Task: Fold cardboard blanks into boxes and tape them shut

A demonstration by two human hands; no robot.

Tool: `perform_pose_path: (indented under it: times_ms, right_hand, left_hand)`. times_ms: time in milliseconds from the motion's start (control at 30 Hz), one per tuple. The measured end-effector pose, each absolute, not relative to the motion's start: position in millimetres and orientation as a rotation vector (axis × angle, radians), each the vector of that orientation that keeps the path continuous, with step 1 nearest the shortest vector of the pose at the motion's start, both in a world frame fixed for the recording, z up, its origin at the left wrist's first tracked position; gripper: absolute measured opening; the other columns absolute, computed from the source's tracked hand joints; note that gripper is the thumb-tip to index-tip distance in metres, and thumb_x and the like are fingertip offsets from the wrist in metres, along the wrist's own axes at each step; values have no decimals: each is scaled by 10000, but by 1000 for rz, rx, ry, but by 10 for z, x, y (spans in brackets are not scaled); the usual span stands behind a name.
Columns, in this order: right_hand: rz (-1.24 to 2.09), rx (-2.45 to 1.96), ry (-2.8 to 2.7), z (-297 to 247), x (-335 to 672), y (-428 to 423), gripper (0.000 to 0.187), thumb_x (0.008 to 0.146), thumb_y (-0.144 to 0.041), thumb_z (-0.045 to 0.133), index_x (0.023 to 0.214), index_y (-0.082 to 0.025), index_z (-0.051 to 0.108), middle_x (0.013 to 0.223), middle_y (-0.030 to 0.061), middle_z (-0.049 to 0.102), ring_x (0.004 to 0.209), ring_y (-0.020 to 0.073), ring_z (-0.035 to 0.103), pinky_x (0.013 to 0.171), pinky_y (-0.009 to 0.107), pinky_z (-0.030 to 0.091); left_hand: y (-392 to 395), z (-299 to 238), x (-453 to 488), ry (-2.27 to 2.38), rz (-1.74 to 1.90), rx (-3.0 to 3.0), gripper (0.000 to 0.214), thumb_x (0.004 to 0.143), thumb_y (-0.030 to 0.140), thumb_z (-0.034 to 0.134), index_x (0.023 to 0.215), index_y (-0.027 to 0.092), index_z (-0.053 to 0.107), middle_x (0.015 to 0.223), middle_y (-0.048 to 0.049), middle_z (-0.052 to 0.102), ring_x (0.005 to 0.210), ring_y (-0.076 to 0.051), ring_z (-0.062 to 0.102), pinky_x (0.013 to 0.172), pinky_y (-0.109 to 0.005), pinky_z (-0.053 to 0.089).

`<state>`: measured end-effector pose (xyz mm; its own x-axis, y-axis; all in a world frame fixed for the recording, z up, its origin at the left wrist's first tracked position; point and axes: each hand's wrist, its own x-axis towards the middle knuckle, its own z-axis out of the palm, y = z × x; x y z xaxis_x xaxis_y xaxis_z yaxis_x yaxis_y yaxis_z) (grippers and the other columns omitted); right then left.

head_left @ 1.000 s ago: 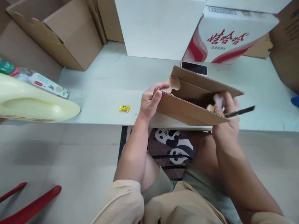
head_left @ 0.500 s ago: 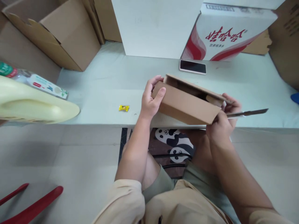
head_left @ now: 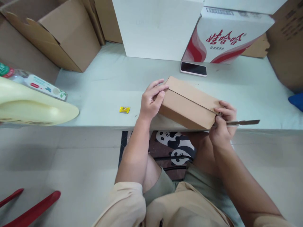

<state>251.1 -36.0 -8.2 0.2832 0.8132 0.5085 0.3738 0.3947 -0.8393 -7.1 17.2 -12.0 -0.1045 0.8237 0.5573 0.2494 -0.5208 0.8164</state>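
Observation:
A small brown cardboard box (head_left: 187, 107) is held tilted above the front edge of the table, its two long top flaps lying folded down and meeting at a seam. My left hand (head_left: 151, 99) grips the left end, thumb and fingers closed on the corner. Around the right end, my right hand (head_left: 223, 124) is closed, fingers on the top flap and thumb at the near side. A thin dark strip (head_left: 248, 122) juts out rightward by that hand; whether it is an end flap seen edge-on or a separate tool, I cannot tell.
On the table (head_left: 94, 91) lie a small yellow wrapped packet (head_left: 124, 109) and a phone (head_left: 193, 69). Behind stand a white box (head_left: 156, 28), a red-and-white carton (head_left: 220, 41) and an open cardboard box (head_left: 71, 34). A pale yellow plastic object (head_left: 38, 102) is at left.
The box's long top flaps, raised with a dark gap between them before, are now folded down together. My right hand's fingers have shifted onto the top; the box tipped slightly.

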Motion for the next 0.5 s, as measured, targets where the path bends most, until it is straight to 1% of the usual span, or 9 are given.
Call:
perform_pose_path:
  times_ms: [67, 100, 167, 233, 267, 300, 367, 433, 500]
  right_hand:
    - [479, -1143, -1287, -62, 2516, -361, 203, 761, -277, 600, 935, -218, 686, 1290, 59, 631, 1312, 235, 557, 1190, 467, 375]
    - [536, -1124, -1227, -47, 2515, -356, 276, 745, -270, 604, 1001, -216, 695, 1296, 64, 640, 1306, 232, 564, 1154, 448, 411]
    - [635, -1143, -1055, -19, 2514, -342, 432, 709, -260, 598, 1134, -225, 669, 1339, 71, 638, 1301, 233, 577, 980, 391, 514]
    - [671, -1233, -898, -13, 2528, -331, 497, 691, -260, 579, 1184, -236, 636, 1396, 75, 617, 1302, 245, 589, 796, 337, 528]
    - [674, -1293, -865, -22, 2540, -331, 483, 700, -264, 570, 1177, -238, 636, 1414, 73, 610, 1312, 250, 587, 779, 332, 522]
    - [695, -1347, -874, -39, 2553, -334, 457, 719, -273, 567, 1169, -239, 643, 1421, 70, 612, 1329, 253, 579, 823, 346, 523]
    - [824, -1401, -964, -90, 2571, -350, 422, 779, -319, 578, 1190, -259, 655, 1409, 57, 634, 1364, 260, 560, 1008, 422, 492]
    - [999, -1351, -1099, -142, 2557, -370, 436, 827, -377, 607, 1253, -299, 648, 1439, 39, 622, 1423, 268, 511, 1157, 499, 402]
    - [1097, -1228, -1194, -175, 2508, -377, 472, 858, -404, 619, 1326, -342, 618, 1490, 16, 583, 1475, 262, 453, 1224, 524, 337]
  left_hand:
    - [173, -125, -75, 1211, 1655, 1748, 394, 977, 537, 503, 1104, 269, 763, 1303, -66, 688, 1273, -235, 622, 1137, -446, 478]
    - [175, -125, -80, 1224, 1652, 1761, 390, 979, 529, 504, 1099, 264, 763, 1293, -65, 693, 1258, -230, 631, 1127, -434, 491]
    - [186, -126, -103, 1245, 1654, 1760, 372, 980, 512, 512, 1087, 263, 766, 1285, -60, 700, 1246, -222, 639, 1120, -416, 501]
    - [209, -134, -149, 1273, 1691, 1707, 349, 972, 506, 535, 1068, 269, 773, 1274, -52, 711, 1241, -216, 644, 1124, -408, 501]
    - [225, -140, -181, 1288, 1720, 1660, 339, 966, 503, 549, 1055, 270, 777, 1262, -48, 719, 1238, -214, 647, 1127, -405, 499]
    - [242, -148, -216, 1301, 1750, 1602, 327, 958, 501, 563, 1040, 271, 781, 1246, -42, 728, 1232, -212, 652, 1126, -399, 499]
    - [275, -164, -288, 1325, 1801, 1468, 302, 942, 488, 592, 1017, 267, 783, 1203, -34, 747, 1206, -206, 669, 1109, -380, 511]
    - [296, -171, -348, 1348, 1819, 1369, 284, 935, 466, 605, 1015, 255, 777, 1178, -36, 757, 1183, -203, 681, 1084, -359, 524]
    - [299, -170, -384, 1377, 1817, 1333, 284, 937, 453, 598, 1031, 242, 763, 1183, -45, 754, 1180, -202, 681, 1072, -347, 526]
